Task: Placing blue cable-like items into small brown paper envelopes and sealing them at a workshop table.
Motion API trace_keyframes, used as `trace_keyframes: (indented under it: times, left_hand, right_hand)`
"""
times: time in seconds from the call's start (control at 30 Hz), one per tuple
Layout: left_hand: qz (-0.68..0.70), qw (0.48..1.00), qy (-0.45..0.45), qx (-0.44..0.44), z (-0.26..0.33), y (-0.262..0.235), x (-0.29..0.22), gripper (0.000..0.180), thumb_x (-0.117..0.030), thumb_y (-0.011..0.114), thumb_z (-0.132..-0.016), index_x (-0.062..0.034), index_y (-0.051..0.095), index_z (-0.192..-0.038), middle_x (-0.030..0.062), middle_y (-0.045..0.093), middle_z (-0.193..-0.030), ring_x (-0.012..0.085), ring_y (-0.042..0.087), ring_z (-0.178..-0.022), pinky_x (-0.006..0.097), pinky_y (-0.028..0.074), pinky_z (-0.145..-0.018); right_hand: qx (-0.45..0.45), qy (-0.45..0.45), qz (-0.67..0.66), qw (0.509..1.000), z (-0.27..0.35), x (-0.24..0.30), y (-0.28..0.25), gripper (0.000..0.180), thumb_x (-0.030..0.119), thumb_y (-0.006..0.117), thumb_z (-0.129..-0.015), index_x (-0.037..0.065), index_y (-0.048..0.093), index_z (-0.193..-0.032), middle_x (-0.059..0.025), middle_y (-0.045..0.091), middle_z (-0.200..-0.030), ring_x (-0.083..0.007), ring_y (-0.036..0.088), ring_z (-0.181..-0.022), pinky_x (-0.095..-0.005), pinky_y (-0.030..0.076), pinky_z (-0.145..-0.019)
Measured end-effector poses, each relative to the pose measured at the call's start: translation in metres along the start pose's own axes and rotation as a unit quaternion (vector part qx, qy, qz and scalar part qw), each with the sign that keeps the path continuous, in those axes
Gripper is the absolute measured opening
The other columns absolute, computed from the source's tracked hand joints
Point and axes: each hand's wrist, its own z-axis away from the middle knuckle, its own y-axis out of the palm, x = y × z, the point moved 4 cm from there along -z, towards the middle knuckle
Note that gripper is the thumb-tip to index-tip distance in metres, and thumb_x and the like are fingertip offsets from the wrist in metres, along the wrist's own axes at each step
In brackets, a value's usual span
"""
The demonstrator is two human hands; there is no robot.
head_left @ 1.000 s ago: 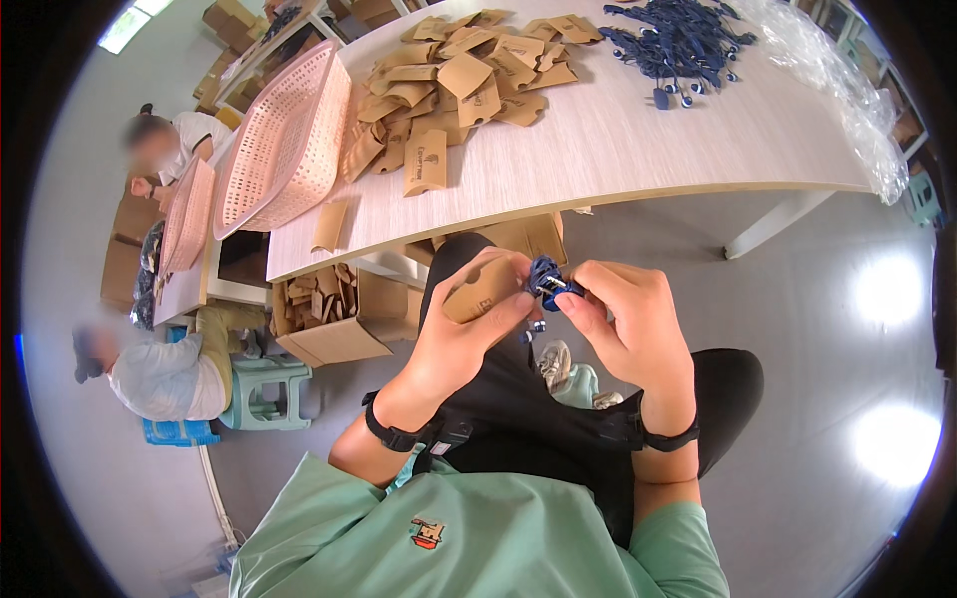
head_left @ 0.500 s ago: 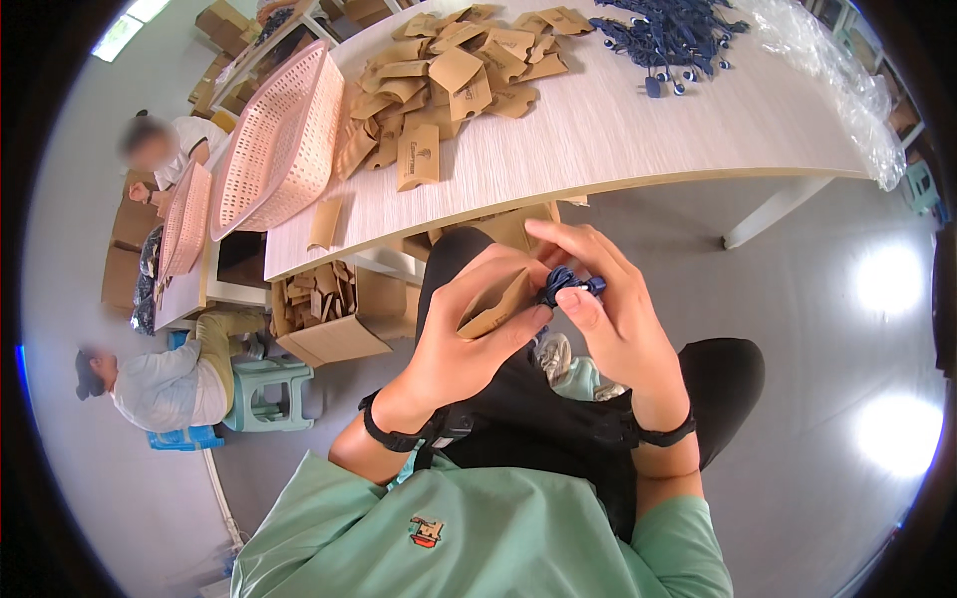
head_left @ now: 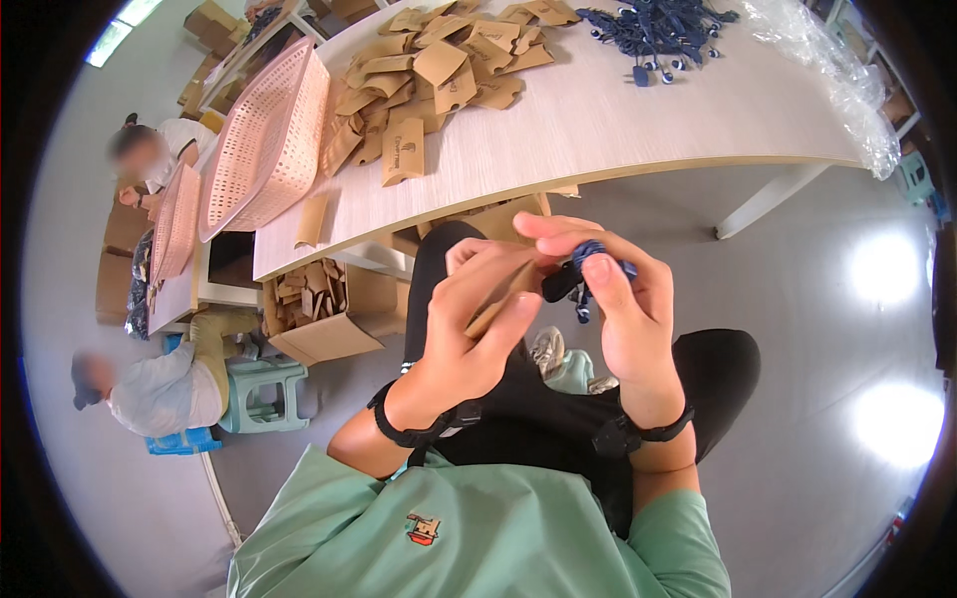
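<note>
Above my lap, my left hand [head_left: 444,334] grips a small brown cardboard pillow box [head_left: 496,302], seen nearly edge-on. My right hand [head_left: 638,329] pinches a coiled bundle of dark blue earphones [head_left: 590,251] between thumb and fingers. A black part and a dangling piece hang below the coil, just right of the box and apart from it. Fingers partly hide the box's far end. On the table ahead lie a heap of similar pillow boxes [head_left: 439,65] and, farther right, a pile of dark blue earphones [head_left: 658,35].
A pink perforated basket [head_left: 224,214] stands at the table's [head_left: 558,130] left end. Under the table, an open carton [head_left: 324,339] holds more brown boxes. Clear plastic wrap [head_left: 847,100] drapes the right edge. Two people [head_left: 164,389] [head_left: 184,140] are at the left, near a green stool [head_left: 264,394].
The earphone bundle has shifted up and right, away from the box, and its lower parts now hang in view. The box has turned more edge-on.
</note>
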Motion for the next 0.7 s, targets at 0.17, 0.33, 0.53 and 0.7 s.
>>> trace_keyframes:
  times: [0.17,0.33,0.53,0.7]
  left_hand:
    - [0.139,0.983,-0.105,-0.06,0.011,0.011,0.02,0.04,0.005,0.047,-0.092,-0.0002,0.054,-0.131,0.0118,0.065,-0.1,0.0174,0.059,-0.091,0.03,0.043,-0.085]
    - [0.18,0.978,-0.094,0.044,0.014,0.049,0.052,0.03,0.006,0.047,-0.095,0.0012,0.057,-0.123,0.0111,0.058,-0.109,0.017,0.058,-0.096,0.029,0.046,-0.088]
    - [0.225,0.935,-0.179,0.206,0.029,0.085,0.058,0.027,0.0,0.057,-0.094,-0.0006,0.057,-0.121,0.0073,0.056,-0.111,0.0135,0.057,-0.1,0.029,0.048,-0.09]
    - [0.306,0.914,-0.157,0.214,0.039,0.092,0.046,0.029,-0.003,0.062,-0.092,-0.0019,0.057,-0.121,0.0067,0.059,-0.106,0.0132,0.058,-0.098,0.029,0.049,-0.087]
  right_hand:
    - [-0.056,-0.03,0.008,0.998,0.004,0.022,-0.01,0.032,0.019,0.05,-0.099,-0.01,0.064,-0.099,-0.0258,0.066,-0.113,-0.0302,0.064,-0.107,-0.0388,0.047,-0.098]
    - [-0.075,0.002,0.009,0.997,0.013,0.037,-0.014,0.04,0.029,0.043,-0.102,-0.006,0.06,-0.093,-0.0301,0.066,-0.104,-0.0394,0.063,-0.104,-0.0492,0.047,-0.094]
    - [-0.013,0.019,-0.128,0.992,0.019,0.033,-0.009,0.042,0.033,0.039,-0.104,-0.004,0.058,-0.098,-0.0288,0.064,-0.108,-0.038,0.064,-0.101,-0.0492,0.05,-0.09]
    - [0.005,0.023,-0.162,0.986,0.021,0.03,-0.007,0.041,0.032,0.036,-0.105,-0.003,0.058,-0.1,-0.0279,0.064,-0.107,-0.0379,0.064,-0.1,-0.0477,0.051,-0.089]
